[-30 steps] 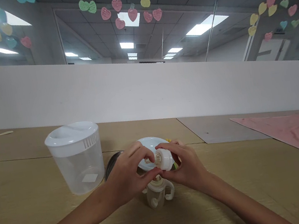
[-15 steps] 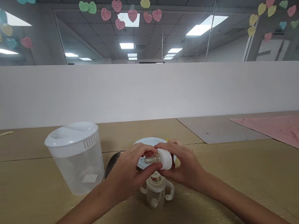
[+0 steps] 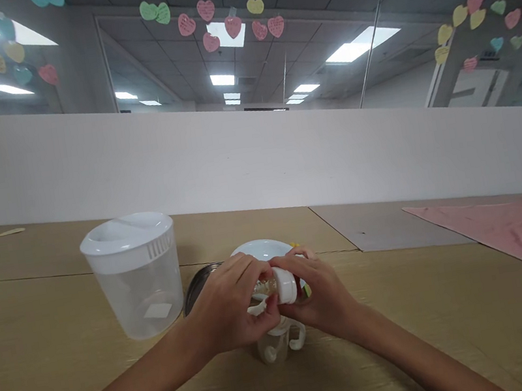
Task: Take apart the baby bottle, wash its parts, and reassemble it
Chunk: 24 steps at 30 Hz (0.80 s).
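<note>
A white bottle collar with a clear nipple is held sideways between both hands. My right hand is closed round the collar from the right. From the left, my left hand is closed with its fingertips at the nipple. Below them stands a clear baby bottle with white side handles, upright on the table; its top is partly hidden by my hands. Behind my hands lies a pale blue plate, largely covered by them. A dark metal bowl or lid shows beside my left hand.
A clear bucket with a white lid stands left on the brown table. Pink cloth lies at the right, beside a grey sheet. A white wall rises behind the table.
My left hand has turned and its fingers have closed further over the nipple. The collar has shifted slightly down and left. The bottle has stayed in place.
</note>
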Each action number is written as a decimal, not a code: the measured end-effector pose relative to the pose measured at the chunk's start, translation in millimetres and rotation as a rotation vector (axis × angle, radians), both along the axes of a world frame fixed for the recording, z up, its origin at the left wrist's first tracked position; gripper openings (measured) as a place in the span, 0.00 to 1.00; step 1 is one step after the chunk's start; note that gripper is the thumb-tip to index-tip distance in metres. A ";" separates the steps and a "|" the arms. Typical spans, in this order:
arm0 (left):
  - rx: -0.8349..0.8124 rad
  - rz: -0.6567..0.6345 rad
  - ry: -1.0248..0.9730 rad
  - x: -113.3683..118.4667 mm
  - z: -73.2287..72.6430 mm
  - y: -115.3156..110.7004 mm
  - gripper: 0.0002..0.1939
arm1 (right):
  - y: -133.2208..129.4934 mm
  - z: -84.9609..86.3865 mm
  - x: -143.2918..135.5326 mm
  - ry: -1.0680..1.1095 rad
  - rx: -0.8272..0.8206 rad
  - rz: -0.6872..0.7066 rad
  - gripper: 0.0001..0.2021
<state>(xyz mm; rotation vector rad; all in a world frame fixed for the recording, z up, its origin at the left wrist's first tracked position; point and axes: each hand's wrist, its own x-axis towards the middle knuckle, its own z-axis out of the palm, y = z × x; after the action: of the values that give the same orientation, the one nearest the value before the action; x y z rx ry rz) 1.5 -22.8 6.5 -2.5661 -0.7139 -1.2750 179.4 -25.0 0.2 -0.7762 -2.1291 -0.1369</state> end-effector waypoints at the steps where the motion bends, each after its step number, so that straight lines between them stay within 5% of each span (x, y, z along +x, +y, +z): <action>1: 0.025 0.001 0.007 0.0 -0.7 0.7 0.05 | 0.1 -0.5 -0.2 -0.007 -0.013 -0.003 0.17; 11: 0.129 -0.007 0.035 0.3 -2.2 2.1 0.03 | 0.6 -1.6 0.1 -0.024 -0.027 0.003 0.19; 15: -0.051 -0.034 0.019 -4.0 1.1 5.1 0.03 | 0.4 -2.3 1.0 0.020 -0.003 -0.065 0.19; 19: -0.228 -0.107 -0.048 -10.8 4.0 13.6 0.16 | 2.5 -1.2 2.0 0.045 -0.091 -0.191 0.18; 24: -0.385 -0.307 -0.337 -6.4 -30.4 25.3 0.22 | 7.3 6.5 7.3 0.241 -0.412 -0.176 0.17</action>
<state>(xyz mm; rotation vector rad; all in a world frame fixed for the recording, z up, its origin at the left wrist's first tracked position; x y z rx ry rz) -4.9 2.5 -23.8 -2.8823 -0.6990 -1.8621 186.7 -17.7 6.8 -1.1578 -1.8781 0.2992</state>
